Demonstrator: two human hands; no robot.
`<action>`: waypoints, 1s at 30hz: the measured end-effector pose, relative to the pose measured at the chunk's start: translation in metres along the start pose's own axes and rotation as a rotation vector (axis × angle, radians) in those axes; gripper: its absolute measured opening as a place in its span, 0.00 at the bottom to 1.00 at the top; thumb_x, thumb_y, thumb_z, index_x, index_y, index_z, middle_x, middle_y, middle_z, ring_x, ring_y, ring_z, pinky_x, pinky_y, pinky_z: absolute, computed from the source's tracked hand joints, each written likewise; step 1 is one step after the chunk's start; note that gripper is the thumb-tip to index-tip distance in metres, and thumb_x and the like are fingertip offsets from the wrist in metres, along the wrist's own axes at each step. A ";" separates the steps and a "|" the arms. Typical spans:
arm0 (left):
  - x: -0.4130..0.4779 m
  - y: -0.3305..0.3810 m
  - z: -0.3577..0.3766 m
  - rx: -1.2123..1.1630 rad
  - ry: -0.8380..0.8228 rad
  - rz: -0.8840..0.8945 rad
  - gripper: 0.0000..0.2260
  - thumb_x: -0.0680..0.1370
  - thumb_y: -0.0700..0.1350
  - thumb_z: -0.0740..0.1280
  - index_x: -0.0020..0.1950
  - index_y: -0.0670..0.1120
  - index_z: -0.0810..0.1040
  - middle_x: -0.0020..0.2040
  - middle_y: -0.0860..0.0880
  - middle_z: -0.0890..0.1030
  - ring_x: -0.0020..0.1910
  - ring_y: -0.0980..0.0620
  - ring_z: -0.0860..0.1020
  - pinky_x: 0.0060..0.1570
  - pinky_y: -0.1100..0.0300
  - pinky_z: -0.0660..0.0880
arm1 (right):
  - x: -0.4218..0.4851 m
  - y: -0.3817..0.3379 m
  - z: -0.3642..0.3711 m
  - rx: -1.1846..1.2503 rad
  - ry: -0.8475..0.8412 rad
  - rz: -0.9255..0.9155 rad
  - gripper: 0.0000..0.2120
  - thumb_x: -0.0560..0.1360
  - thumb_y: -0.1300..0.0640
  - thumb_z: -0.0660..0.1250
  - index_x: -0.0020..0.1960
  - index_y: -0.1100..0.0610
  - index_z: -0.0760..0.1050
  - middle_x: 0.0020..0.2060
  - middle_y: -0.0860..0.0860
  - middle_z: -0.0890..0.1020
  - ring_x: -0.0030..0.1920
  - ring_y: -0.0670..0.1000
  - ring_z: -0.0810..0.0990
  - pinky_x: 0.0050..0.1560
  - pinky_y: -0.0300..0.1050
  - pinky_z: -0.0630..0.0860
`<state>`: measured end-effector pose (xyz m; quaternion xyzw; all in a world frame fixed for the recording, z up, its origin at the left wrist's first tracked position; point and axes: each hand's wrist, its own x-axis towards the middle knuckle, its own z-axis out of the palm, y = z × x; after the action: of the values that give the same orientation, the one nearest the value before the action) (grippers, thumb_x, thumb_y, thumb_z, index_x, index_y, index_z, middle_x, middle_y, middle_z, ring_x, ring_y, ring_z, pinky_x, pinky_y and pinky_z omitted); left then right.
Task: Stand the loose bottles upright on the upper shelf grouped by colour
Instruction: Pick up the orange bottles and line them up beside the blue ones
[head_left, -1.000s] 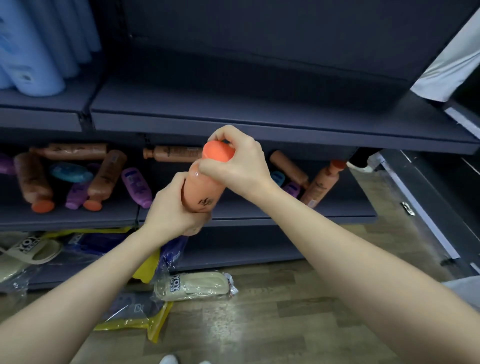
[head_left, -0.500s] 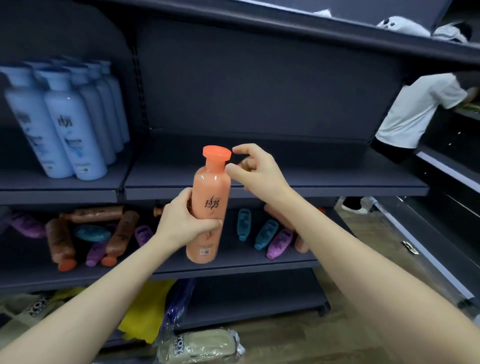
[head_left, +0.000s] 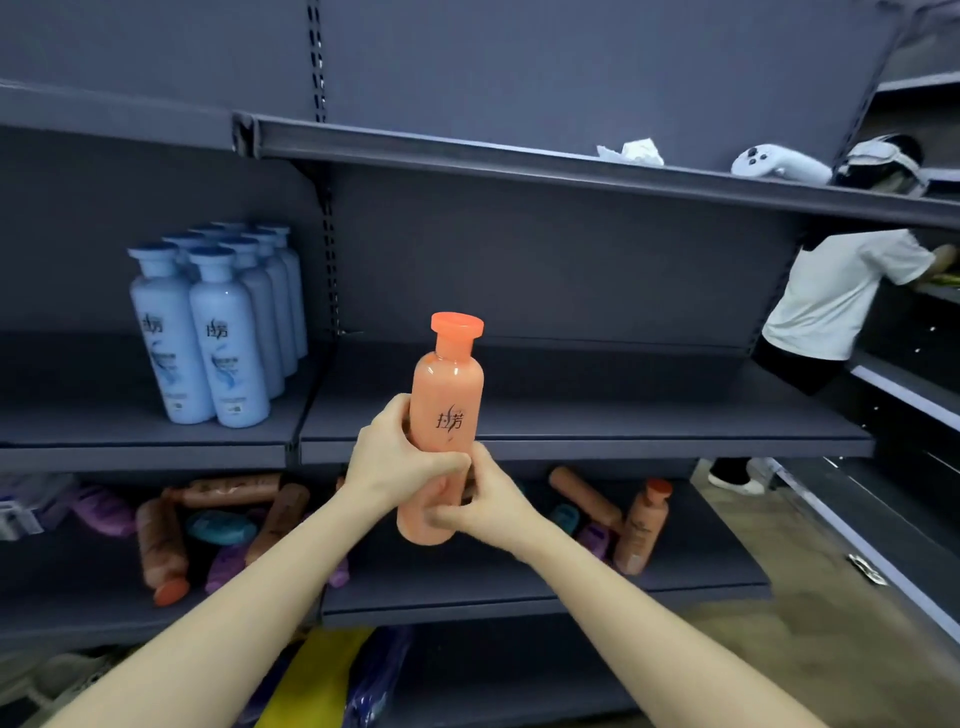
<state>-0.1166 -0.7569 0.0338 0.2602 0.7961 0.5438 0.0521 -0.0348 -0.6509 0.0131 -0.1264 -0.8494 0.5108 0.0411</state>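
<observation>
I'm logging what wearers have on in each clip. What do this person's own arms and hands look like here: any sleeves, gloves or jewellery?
The left forearm and the right forearm are bare as far as the frame shows, with no sleeve in view. The left hand and the right hand are ungloved, with no ring, watch or bracelet visible.

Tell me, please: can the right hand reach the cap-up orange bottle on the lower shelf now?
Probably not at once: the right hand grips the held orange bottle with the left hand. Once freed, the way to the shelf bottle looks open.
</observation>
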 end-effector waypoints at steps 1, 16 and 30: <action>0.000 0.002 -0.001 0.000 0.004 0.002 0.22 0.61 0.42 0.78 0.50 0.49 0.73 0.46 0.55 0.80 0.46 0.55 0.79 0.45 0.56 0.78 | 0.000 -0.004 0.004 0.032 0.056 -0.004 0.33 0.68 0.60 0.72 0.68 0.50 0.61 0.54 0.43 0.75 0.54 0.45 0.75 0.52 0.40 0.75; 0.015 0.012 -0.007 -0.091 -0.090 0.077 0.26 0.69 0.38 0.74 0.59 0.52 0.64 0.49 0.55 0.77 0.38 0.57 0.78 0.27 0.71 0.70 | 0.025 -0.015 -0.001 -0.055 0.327 -0.037 0.27 0.64 0.56 0.76 0.60 0.52 0.69 0.52 0.47 0.79 0.52 0.50 0.79 0.50 0.46 0.79; 0.052 -0.023 -0.016 0.003 -0.121 0.019 0.24 0.74 0.45 0.70 0.66 0.50 0.65 0.55 0.57 0.76 0.56 0.56 0.77 0.56 0.56 0.76 | 0.081 -0.010 -0.007 -0.050 0.300 -0.052 0.27 0.64 0.56 0.75 0.60 0.52 0.71 0.49 0.44 0.78 0.51 0.48 0.79 0.49 0.44 0.79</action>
<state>-0.1753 -0.7523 0.0302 0.3005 0.7897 0.5265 0.0946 -0.1128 -0.6286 0.0203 -0.1801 -0.8492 0.4635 0.1774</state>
